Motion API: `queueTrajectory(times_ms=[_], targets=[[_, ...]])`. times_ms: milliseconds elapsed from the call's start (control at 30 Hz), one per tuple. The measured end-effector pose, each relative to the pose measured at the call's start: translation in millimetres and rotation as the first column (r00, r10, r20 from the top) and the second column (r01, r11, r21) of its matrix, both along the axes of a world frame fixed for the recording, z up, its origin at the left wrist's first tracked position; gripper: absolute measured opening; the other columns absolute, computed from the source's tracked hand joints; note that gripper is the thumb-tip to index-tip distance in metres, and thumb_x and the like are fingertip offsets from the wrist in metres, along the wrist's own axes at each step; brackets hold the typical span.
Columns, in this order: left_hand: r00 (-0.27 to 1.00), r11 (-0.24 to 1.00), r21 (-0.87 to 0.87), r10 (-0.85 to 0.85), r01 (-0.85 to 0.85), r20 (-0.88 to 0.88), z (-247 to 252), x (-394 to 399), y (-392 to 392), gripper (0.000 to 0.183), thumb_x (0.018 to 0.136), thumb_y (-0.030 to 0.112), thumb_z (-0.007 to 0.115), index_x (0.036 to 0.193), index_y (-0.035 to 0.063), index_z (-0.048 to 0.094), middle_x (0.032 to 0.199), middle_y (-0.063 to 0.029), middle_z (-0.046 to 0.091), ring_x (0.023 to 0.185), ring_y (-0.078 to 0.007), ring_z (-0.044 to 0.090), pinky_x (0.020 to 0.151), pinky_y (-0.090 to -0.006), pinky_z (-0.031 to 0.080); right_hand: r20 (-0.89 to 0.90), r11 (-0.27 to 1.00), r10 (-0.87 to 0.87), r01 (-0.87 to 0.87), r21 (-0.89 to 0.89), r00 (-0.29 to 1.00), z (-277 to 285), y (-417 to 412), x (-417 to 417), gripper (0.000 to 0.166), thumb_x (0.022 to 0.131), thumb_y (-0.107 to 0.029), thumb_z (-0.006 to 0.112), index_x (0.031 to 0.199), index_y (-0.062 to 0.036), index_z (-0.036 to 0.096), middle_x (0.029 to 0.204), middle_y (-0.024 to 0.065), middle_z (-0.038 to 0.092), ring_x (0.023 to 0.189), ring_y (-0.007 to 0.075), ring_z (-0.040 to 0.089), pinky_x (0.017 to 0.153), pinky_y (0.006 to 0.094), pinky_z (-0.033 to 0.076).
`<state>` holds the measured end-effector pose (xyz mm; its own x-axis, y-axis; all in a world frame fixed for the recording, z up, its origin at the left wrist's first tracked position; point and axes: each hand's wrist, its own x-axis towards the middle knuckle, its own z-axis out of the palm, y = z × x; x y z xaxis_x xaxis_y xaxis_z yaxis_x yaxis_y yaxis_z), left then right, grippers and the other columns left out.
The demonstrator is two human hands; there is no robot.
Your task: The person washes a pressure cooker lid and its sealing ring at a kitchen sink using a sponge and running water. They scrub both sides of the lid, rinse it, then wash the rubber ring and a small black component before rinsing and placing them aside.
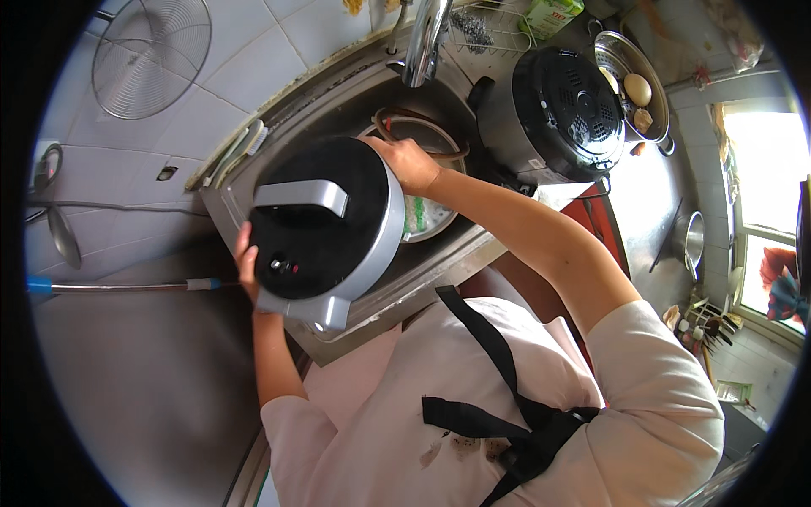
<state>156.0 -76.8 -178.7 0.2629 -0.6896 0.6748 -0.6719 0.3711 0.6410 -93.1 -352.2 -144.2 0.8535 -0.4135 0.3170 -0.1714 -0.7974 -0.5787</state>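
Note:
Over the sink (443, 244), both my hands hold the round lid of an electric pressure cooker (329, 253), black on top with a silver handle and rim. My left hand (246, 260) grips its left edge, the fingers partly hidden behind it. My right hand (408, 166) is on the upper right rim. Partly covered by the lid, a round metal basin (457, 136) lies in the sink with a brown hose (453, 154) and a green-and-white scrubbing sponge (415, 215). The chrome faucet (426, 47) stands above it.
Right of the sink, an electric cooker body (567, 114) shows its vented black underside. Beyond it sits a steamer pot (662, 95) with eggs. A brush (253, 139) leans at the sink's back edge. A metal pole (127, 288) extends at left; a small pot (689, 237) stands far right.

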Motion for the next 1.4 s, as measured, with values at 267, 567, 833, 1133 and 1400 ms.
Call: queueTrajectory(times_ms=[267, 567, 833, 1133, 1400], targets=[[0.732, 0.833, -0.461, 0.515, -0.306, 0.446, 157, -15, -19, 0.060, 0.091, 0.031, 0.068, 0.130, 0.0105, 0.028, 0.141, -0.0286, 0.037, 0.121, -0.0414, 0.054, 0.096, -0.0498, 0.055, 0.702, 0.987, 0.085, 0.040, -0.159, 0.707, 152, 7, 54, 0.039, 0.085, -0.012, 0.058, 0.123, -0.0035, 0.060, 0.094, 0.0116, 0.070, 0.078, 0.0288, 0.070, 0.066, 0.0347, 0.057], [0.991, 0.990, 0.090, 0.105, -0.113, 0.082, -12, -23, 20, 0.030, 0.101, 0.021, 0.051, 0.127, 0.0091, 0.039, 0.144, -0.0265, 0.042, 0.129, -0.0375, 0.048, 0.108, -0.0464, 0.041, -0.320, 0.977, -0.011, 0.078, 0.198, 0.947, -22, 29, -16, 0.053, 0.081, -0.016, 0.066, 0.129, -0.0029, 0.049, 0.088, 0.0238, 0.069, 0.079, 0.0387, 0.070, 0.075, 0.0464, 0.057], [0.732, 0.809, -0.396, 0.574, -0.435, 0.368, 163, -47, -16, 0.059, 0.093, 0.040, 0.063, 0.131, 0.0126, 0.027, 0.143, -0.0298, 0.037, 0.124, -0.0419, 0.051, 0.101, -0.0499, 0.051, 0.585, 0.993, 0.112, -0.078, -0.084, 0.803, 154, 24, 45, 0.060, 0.077, -0.020, 0.069, 0.131, -0.0031, 0.051, 0.103, 0.0180, 0.070, 0.085, 0.0332, 0.070, 0.072, 0.0404, 0.058], [0.909, 0.787, 0.607, 0.325, -0.107, -0.261, -15, -14, 60, 0.035, 0.094, 0.005, 0.060, 0.126, -0.0020, 0.049, 0.128, -0.0151, 0.056, 0.112, -0.0242, 0.059, 0.094, -0.0383, 0.052, -0.406, 0.939, 0.056, 0.091, 0.332, 0.912, -18, 45, -1, 0.066, 0.081, -0.010, 0.066, 0.141, -0.0002, 0.038, 0.107, 0.0246, 0.066, 0.100, 0.0411, 0.065, 0.089, 0.0466, 0.052], [0.744, 0.644, 0.760, 0.468, 0.082, -0.477, 85, -32, 69, 0.034, 0.095, 0.011, 0.063, 0.122, -0.0079, 0.055, 0.121, -0.0154, 0.060, 0.100, -0.0238, 0.064, 0.078, -0.0362, 0.062, -0.030, 0.737, 0.040, -0.010, 0.676, 0.999, 61, 76, -53, 0.069, 0.074, 0.006, 0.066, 0.136, 0.0005, 0.037, 0.115, 0.0246, 0.060, 0.106, 0.0407, 0.062, 0.090, 0.0429, 0.052]])
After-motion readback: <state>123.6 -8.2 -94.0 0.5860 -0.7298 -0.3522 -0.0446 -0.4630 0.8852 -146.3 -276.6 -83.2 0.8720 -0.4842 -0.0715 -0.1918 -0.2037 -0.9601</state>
